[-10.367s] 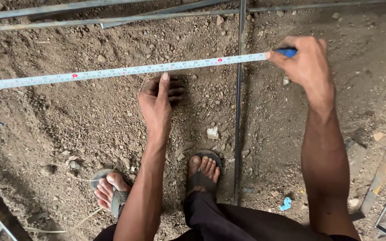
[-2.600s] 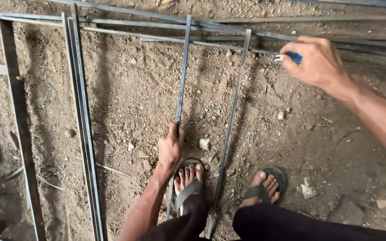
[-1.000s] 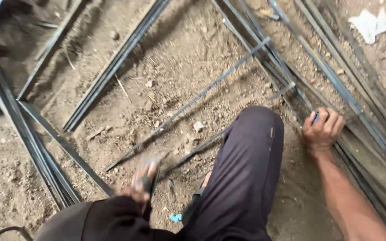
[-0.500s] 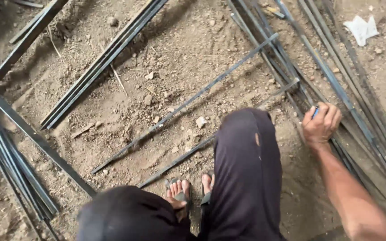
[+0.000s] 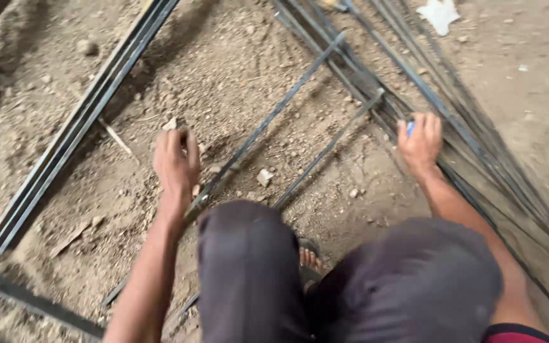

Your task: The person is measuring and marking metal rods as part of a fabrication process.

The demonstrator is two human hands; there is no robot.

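Observation:
My left hand (image 5: 176, 162) hangs over the dirt with its fingers curled downward and nothing seen in them. It is just left of a thin steel rod (image 5: 268, 121) that runs diagonally across the ground. A second thin rod (image 5: 325, 152) lies parallel to the right. My right hand (image 5: 421, 145) presses down on a bundle of long steel bars (image 5: 477, 140) and grips a small blue tape measure (image 5: 410, 127), mostly hidden under the fingers. My dark-trousered knees (image 5: 249, 267) fill the bottom of the view.
Another bundle of flat steel bars (image 5: 77, 127) lies diagonally at the left. A pale stone (image 5: 263, 176) sits between the two rods. My sandalled foot (image 5: 309, 257) shows between the knees. A white scrap (image 5: 439, 13) lies at the top right. The ground is loose dirt.
My left hand has come out from behind my leg and reached forward beside the thin rod. The right hand stays on the bars with the blue tape measure. The view has shifted.

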